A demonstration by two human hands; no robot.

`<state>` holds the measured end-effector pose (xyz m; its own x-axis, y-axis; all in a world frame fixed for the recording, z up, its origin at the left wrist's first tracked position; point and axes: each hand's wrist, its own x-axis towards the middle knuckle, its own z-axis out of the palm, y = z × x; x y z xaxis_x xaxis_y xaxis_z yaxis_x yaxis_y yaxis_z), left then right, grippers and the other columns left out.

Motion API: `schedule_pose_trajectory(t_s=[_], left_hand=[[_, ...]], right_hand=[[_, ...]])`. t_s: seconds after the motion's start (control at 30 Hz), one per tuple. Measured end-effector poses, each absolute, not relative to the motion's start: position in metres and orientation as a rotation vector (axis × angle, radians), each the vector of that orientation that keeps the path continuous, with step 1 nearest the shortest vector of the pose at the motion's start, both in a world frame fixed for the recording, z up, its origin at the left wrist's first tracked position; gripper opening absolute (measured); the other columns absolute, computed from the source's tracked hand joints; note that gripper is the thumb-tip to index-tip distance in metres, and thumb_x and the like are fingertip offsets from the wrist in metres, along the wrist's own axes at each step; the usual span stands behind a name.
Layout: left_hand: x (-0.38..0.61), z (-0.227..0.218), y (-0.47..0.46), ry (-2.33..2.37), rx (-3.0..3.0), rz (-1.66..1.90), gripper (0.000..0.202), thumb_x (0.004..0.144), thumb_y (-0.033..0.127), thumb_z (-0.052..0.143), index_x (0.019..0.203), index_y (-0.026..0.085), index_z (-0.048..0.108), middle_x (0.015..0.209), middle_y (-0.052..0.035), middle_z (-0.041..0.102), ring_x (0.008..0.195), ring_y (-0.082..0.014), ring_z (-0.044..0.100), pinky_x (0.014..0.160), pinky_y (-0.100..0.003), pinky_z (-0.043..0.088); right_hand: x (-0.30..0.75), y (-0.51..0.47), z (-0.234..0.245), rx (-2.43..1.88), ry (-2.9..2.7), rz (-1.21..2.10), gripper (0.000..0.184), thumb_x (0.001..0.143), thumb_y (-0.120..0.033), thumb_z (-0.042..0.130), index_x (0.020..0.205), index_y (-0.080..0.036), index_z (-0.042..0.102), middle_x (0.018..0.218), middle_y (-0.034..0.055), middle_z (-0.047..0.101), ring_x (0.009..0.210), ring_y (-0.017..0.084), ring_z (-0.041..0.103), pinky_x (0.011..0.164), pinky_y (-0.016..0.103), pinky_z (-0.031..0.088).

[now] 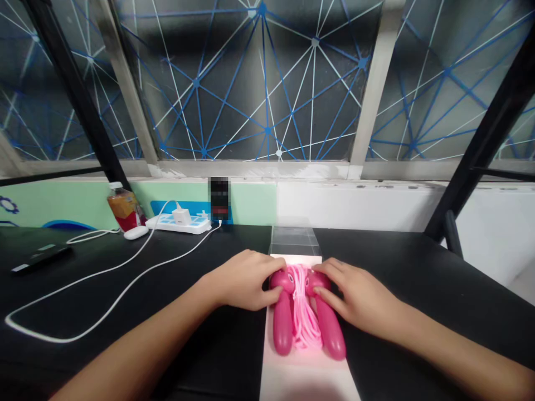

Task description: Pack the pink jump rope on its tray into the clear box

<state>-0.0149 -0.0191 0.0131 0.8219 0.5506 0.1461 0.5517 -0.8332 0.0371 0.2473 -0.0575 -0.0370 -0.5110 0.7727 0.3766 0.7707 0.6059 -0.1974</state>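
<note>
The left hand and the right hand rest on a pink skipping rope, on the top of its left handle and right handle. Fingers are half curved; I cannot tell if they grip. The rope lies bundled between handles on a pale board.

**No legible writing**
The bottle label beyond the left hand is too small to read; the upright device is pixelated.

Pink jump rope, cord seemingly bundled between both handles.
</note>
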Motion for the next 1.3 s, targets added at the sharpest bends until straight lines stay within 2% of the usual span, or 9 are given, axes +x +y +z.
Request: schedule_pose_trajectory(t_s=[0.2,0.33,0.4,0.57,0.9,1.0,1.1,1.2,1.3], left_hand=[[-0.012,0.000,-0.013,-0.994,-3.054,-0.378,0.028,0.085,0.028,0.055,0.113,0.023,0.057,0.096,-0.0023,0.070,0.085,-0.0213,0.067,0.074,-0.029,0.048],[-0.008,-0.005,-0.012,-1.043,-3.083,-0.487,0.019,0.089,0.030,0.054,0.106,0.023,0.060,0.096,-0.0038,0.070,0.087,-0.0214,0.067,0.076,-0.029,0.049],[-0.007,-0.006,-0.013,-1.051,-3.087,-0.526,0.019,0.091,0.031,0.053,0.106,0.023,0.060,0.096,-0.0043,0.071,0.087,-0.0216,0.068,0.076,-0.029,0.049],[-0.005,-0.008,-0.014,-1.087,-3.060,-0.531,0.022,0.091,0.033,0.055,0.109,0.024,0.061,0.097,-0.0034,0.072,0.088,-0.0216,0.069,0.076,-0.030,0.050],[-0.012,-0.003,0.005,-1.003,-2.962,-0.659,0.028,0.091,0.041,0.057,0.111,0.024,0.066,0.096,-0.0023,0.071,0.086,-0.0183,0.067,0.076,-0.028,0.050],[-0.012,-0.008,0.019,-1.090,-2.860,-0.843,0.026,0.094,0.035,0.051,0.113,0.023,0.064,0.112,-0.0047,0.068,0.105,-0.0201,0.063,0.092,-0.032,0.049],[-0.013,-0.019,0.036,-1.144,-2.896,-0.839,0.040,0.095,0.033,0.047,0.133,0.022,0.055,0.144,-0.0069,0.051,0.134,-0.0217,0.045,0.112,-0.037,0.037],[-0.015,-0.028,0.046,-1.207,-2.953,-0.744,0.047,0.095,0.030,0.045,0.141,0.022,0.049,0.153,-0.0062,0.038,0.142,-0.0210,0.035,0.117,-0.038,0.030],[-0.016,-0.032,0.048,-1.251,-2.933,-0.740,0.043,0.092,0.027,0.047,0.133,0.023,0.057,0.152,-0.0056,0.041,0.140,-0.0217,0.038,0.116,-0.037,0.032]], right_hand=[[0.248,-0.056,-0.039,-1.225,-2.407,-0.368,0.027,0.097,-0.036,0.051,0.116,-0.019,0.056,0.103,0.0084,0.066,0.085,0.023,0.067,0.065,0.035,0.055],[0.240,-0.069,-0.034,-1.128,-2.480,-0.740,0.017,0.094,-0.015,0.047,0.105,-0.015,0.060,0.098,0.0112,0.067,0.084,0.023,0.064,0.049,0.025,0.045],[0.233,-0.078,-0.033,-1.062,-2.519,-0.721,0.019,0.093,-0.015,0.047,0.106,-0.016,0.060,0.095,0.0101,0.066,0.082,0.023,0.064,0.047,0.025,0.042],[0.217,-0.093,-0.036,-0.894,-2.673,-0.581,0.047,0.092,-0.049,0.049,0.130,-0.021,0.050,0.095,0.0097,0.065,0.083,0.026,0.062,0.052,0.030,0.044],[0.217,-0.088,-0.042,-0.910,-2.699,-0.596,0.032,0.096,-0.037,0.049,0.125,-0.024,0.051,0.086,0.0059,0.066,0.084,0.025,0.060,0.052,0.029,0.039],[0.218,-0.085,-0.042,-0.926,-2.686,-0.610,0.030,0.097,-0.036,0.048,0.125,-0.026,0.051,0.085,0.0056,0.065,0.084,0.025,0.060,0.049,0.026,0.035],[0.219,-0.081,-0.043,-0.940,-2.688,-0.608,0.030,0.097,-0.036,0.047,0.125,-0.027,0.051,0.085,0.0058,0.064,0.085,0.025,0.059,0.048,0.026,0.034],[0.220,-0.079,-0.042,-0.944,-2.711,-0.554,0.033,0.097,-0.038,0.046,0.128,-0.027,0.049,0.091,0.0064,0.064,0.088,0.027,0.059,0.050,0.028,0.038],[0.222,-0.078,-0.038,-0.889,-2.765,-0.483,0.038,0.097,-0.039,0.046,0.132,-0.025,0.048,0.095,0.0072,0.064,0.085,0.026,0.059,0.055,0.031,0.041]])
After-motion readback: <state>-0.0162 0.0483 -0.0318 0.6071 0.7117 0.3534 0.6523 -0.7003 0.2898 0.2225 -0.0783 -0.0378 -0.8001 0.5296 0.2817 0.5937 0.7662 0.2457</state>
